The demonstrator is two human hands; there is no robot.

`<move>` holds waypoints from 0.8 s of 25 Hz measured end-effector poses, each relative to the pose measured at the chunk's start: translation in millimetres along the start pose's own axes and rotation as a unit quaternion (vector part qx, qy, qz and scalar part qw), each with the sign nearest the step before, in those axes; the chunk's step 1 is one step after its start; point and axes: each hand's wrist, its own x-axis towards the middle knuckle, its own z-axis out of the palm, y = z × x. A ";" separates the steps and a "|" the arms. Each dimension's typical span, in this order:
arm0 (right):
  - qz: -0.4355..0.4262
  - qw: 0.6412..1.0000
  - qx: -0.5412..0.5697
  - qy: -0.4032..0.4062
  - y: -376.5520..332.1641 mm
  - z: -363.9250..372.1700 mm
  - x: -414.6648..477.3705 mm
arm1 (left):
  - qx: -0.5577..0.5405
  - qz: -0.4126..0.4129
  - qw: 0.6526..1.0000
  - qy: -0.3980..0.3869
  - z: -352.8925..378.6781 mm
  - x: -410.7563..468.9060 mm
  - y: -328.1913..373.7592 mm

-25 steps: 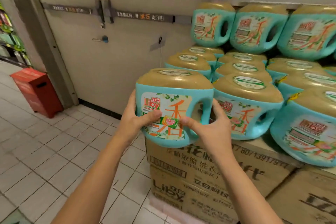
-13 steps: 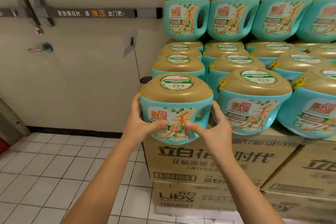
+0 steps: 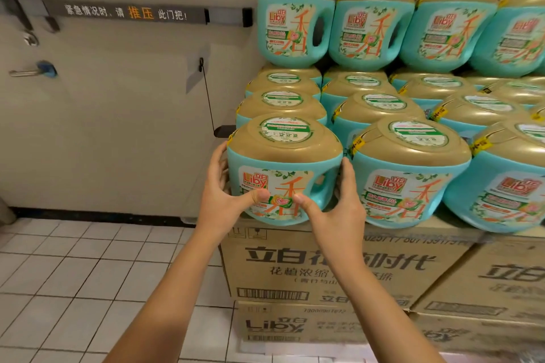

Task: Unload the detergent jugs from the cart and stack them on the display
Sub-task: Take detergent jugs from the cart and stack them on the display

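Jug (image 3: 281,175) upright, handle (image 3: 331,175) rightward

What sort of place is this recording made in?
Most likely a supermarket sales floor, at a stacked display: rows of identical detergent jugs sit on printed Liby cartons, next to a door with an emergency push bar, on floor tiles. The left hand and right hand grip the front jug.

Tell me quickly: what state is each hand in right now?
Left hand: grips the front Liby detergent jug, left side.
Right hand: grips the same jug, handle side.
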 end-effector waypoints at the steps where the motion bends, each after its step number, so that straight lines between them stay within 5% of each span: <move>1: 0.002 1.000 -0.015 0.002 -0.4 0.1 -0.3 | -0.007 0.004 1.000 0.002 0.5 -0.5 -0.3; 12: -0.008 0.994 -0.108 0.012 -10.7 -7.0 2.1 | -0.028 0.014 0.999 0.015 10.9 -11.0 0.6; 20: 0.000 1.000 0.008 0.005 -0.3 -36.2 -17.2 | 0.113 0.007 0.988 0.102 4.4 -55.0 7.2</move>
